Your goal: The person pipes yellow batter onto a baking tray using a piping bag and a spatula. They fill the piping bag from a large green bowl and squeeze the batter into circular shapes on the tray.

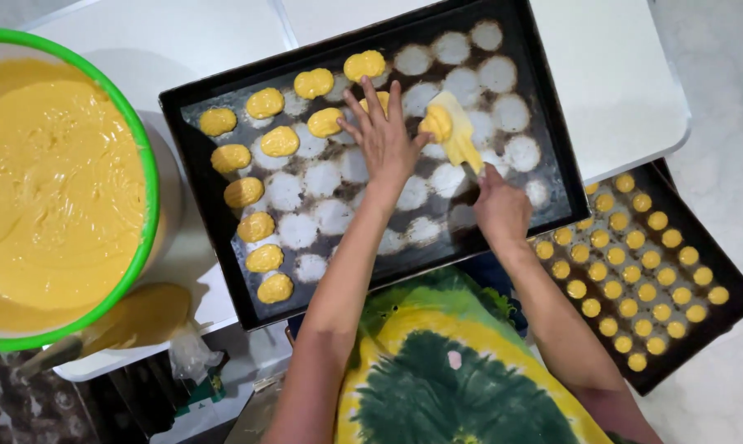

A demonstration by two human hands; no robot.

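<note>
Currently the right hand (501, 210) grips a pale spatula (458, 136) loaded with a lump of yellow batter (437, 122), held over the middle of the black baking tray (544, 107). The left hand (384, 140) is open, fingers spread, thumb tip touching the lump, holding nothing.

Tray status: about twelve batter blobs (265, 104) sit along the left side and top edge; the rest shows only floured white circles (462, 82).

Risks as I read them:
- The lump sits at the spatula's end. If the thumb pushes unevenly, it could land between circles or merge with the blob (325, 122) just beside the left hand.
- The left wrist and forearm hang above empty circles; dropping lower would probably smear the flour marks.
- The tray's near edge overhangs the white desk (618, 66). Downward pressure there could tip it.
- A second tray (717, 284) full of small blobs sits lower right, near the right elbow. A wide elbow swing could knock it.
- The green-rimmed bowl (145, 164) of batter is at far left, so refilling means reaching across the finished rows. Drips likely.
- A batter-coated ladle (137, 316) lies below the bowl at the desk edge; it could slide off.
</note>
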